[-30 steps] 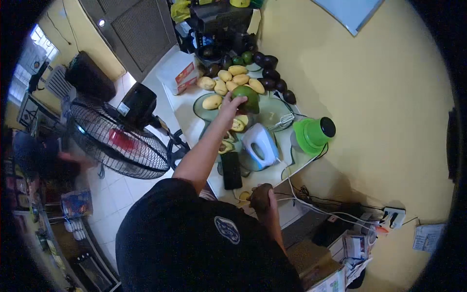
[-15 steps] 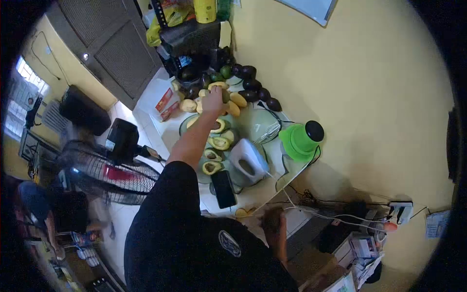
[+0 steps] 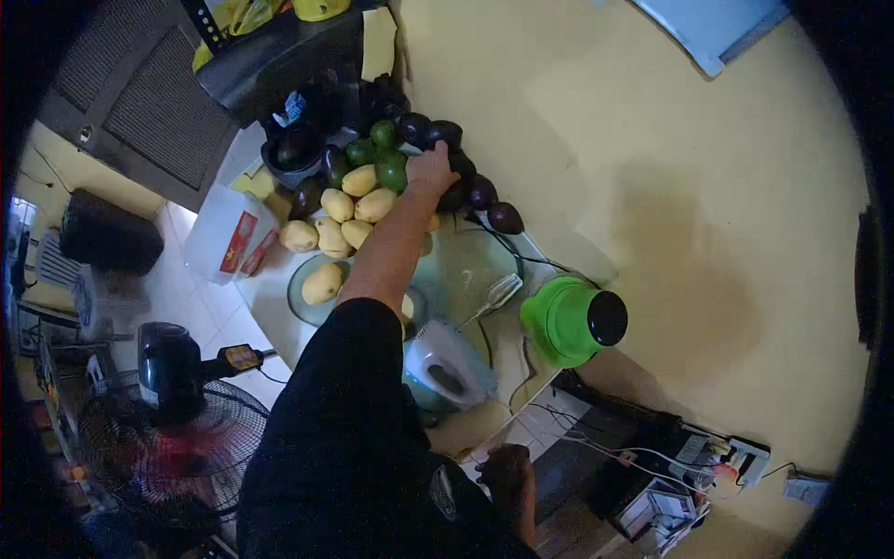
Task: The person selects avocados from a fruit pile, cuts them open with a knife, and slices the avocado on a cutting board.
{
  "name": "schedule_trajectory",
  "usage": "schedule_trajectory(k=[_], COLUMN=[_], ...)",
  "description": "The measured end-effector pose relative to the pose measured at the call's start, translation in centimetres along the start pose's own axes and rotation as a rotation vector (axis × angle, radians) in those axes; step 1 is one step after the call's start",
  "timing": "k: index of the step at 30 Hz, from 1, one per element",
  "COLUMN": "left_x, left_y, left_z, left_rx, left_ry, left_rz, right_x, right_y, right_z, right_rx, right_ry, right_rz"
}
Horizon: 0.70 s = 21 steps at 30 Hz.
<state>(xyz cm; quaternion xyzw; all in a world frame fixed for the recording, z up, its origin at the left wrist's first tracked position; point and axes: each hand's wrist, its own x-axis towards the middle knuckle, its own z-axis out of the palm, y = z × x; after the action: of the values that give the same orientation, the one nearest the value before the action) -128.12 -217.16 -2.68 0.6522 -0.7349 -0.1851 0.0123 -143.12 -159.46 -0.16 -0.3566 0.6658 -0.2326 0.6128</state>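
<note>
Standing fan (image 3: 186,443), dark door (image 3: 154,112), yellow wall (image 3: 726,214)

You wore the one camera on your head, and it faced forward and down over your dark shirt (image 3: 326,466), giving a wide, tilted, dark-rimmed view. The desk (image 3: 466,431) lay near, set on a slant about the centre; your left hand (image 3: 431,170) and right hand (image 3: 518,486) both fell inside. The wall (image 3: 670,186) filled the right, the floor (image 3: 191,284) and fan (image 3: 186,452) the left.
</note>
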Motion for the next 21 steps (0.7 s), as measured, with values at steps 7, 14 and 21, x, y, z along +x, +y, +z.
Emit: schedule_trajectory(k=[7, 14, 21], left_x=[-0.7, -0.8, -2.7], left_y=[0.0, -0.3, -1.1], left_z=[3.7, 4.0, 4.1], left_rx=[-0.067, -0.124, -0.504], left_ry=[0.244, 0.229, 0.444], left_rz=[-0.019, 0.05, 0.163], right_x=[4.6, 16.0, 25.9], right_y=[-9.5, -16.1, -21.0], right_z=[0.6, 0.0, 3.7], right_rx=[0.145, 0.785, 0.787], right_ry=[0.002, -0.092, 0.002], right_rz=[0.079, -0.038, 0.029])
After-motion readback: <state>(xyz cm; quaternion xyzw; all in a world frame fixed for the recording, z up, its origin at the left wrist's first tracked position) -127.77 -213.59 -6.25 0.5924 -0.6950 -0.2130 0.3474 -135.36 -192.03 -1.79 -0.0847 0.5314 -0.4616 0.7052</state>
